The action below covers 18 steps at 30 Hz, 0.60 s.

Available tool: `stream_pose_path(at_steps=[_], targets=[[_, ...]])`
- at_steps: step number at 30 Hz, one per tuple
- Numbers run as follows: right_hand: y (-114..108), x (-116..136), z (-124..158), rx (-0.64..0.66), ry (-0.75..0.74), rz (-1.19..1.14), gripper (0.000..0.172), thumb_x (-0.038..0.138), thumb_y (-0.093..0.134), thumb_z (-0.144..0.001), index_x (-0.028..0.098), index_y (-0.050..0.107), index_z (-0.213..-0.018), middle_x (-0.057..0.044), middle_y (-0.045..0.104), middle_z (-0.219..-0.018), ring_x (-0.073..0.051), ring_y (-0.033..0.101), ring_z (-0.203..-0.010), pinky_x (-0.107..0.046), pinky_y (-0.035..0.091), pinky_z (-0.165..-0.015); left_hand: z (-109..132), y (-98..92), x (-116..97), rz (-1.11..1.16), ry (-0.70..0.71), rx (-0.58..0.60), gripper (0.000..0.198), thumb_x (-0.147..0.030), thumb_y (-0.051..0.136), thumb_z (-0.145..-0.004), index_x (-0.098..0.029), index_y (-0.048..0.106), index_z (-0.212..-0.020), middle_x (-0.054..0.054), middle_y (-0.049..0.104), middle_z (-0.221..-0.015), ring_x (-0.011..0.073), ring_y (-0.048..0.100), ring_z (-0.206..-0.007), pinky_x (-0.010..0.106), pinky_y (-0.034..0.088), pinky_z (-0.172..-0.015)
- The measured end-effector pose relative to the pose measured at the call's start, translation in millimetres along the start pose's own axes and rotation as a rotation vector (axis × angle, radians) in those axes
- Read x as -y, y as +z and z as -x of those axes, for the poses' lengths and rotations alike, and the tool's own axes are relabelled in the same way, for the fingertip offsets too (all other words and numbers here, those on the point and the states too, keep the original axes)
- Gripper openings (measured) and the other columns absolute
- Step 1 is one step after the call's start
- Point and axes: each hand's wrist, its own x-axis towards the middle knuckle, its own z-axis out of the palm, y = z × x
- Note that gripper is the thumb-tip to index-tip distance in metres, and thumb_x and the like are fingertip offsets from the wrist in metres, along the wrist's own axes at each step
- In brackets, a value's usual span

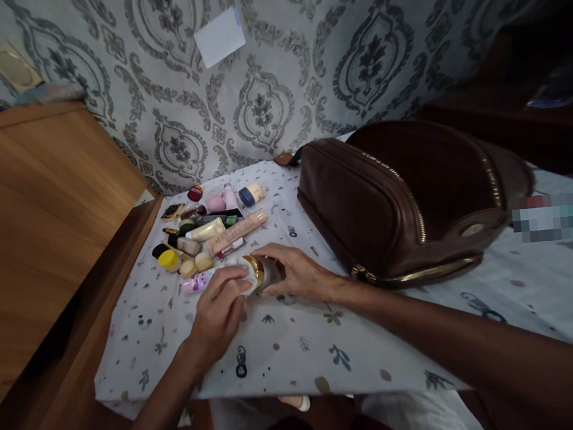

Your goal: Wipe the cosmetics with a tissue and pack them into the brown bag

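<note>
A white container with a shiny gold band (258, 272) is held just above or on the patterned cloth; I cannot tell which. My left hand (220, 309) has its fingers bent over the white end. From the other side, my right hand (296, 272) curves its thumb and fingers around the end past the gold band. Beside the left fingers lies a white and purple tube (197, 282). Behind it are small cream-lidded pots (203, 261), a yellow-lidded jar (169, 259), a long peach tube (238, 231) and a cream tube (206, 231).
A large brown leather bag (355, 195) with gold zips stands unzipped on the right. More cosmetics, among them a blue and peach stick (251, 194), lie toward the wall. A wooden cabinet (42, 230) borders the left. The white patterned cloth (298, 348) ends near my body.
</note>
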Motion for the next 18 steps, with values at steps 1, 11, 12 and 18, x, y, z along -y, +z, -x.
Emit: stream_pose_path(at_steps=[1,11,12,18], targets=[[0.0,0.3,0.2,0.002,-0.013,0.007,0.065,0.023,0.090,-0.061,0.019,0.060,-0.118,-0.007,0.065,-0.113,-0.024,0.062,-0.103,-0.037,0.050,-0.089,-3.6,0.3,-0.9,0.005,0.007,0.020,0.024,-0.001,0.046,-0.090,-0.019,0.060,-0.100,0.008,0.064,-0.109,0.0166,0.061,-0.105,0.031,0.049,-0.091],[1.3,0.0,1.9,0.011,-0.077,0.050,0.065,0.028,0.086,-0.066,0.021,0.058,-0.125,-0.009,0.063,-0.118,-0.025,0.061,-0.108,-0.039,0.050,-0.092,-11.5,0.1,18.2,0.056,-0.427,0.056,0.019,-0.023,0.048,-0.094,-0.019,0.063,-0.105,0.004,0.070,-0.100,0.0185,0.065,-0.091,0.028,0.050,-0.076],[1.5,0.3,1.8,0.008,-0.070,0.054,0.064,0.027,0.086,-0.067,0.020,0.058,-0.124,-0.009,0.063,-0.118,-0.025,0.061,-0.108,-0.039,0.050,-0.092,-8.5,-0.9,17.5,0.061,-0.473,0.069,0.020,-0.026,0.048,-0.094,-0.019,0.063,-0.105,0.003,0.070,-0.098,0.0181,0.064,-0.087,0.027,0.050,-0.073],[1.3,4.7,1.0,-0.006,-0.007,0.093,0.063,0.025,0.085,-0.066,0.018,0.058,-0.122,-0.010,0.064,-0.119,-0.025,0.061,-0.107,-0.040,0.049,-0.093,12.0,-1.8,1.9,0.049,-0.560,0.113,0.016,-0.029,0.049,-0.095,-0.020,0.061,-0.100,0.001,0.067,-0.086,0.0155,0.061,-0.074,0.026,0.048,-0.066]])
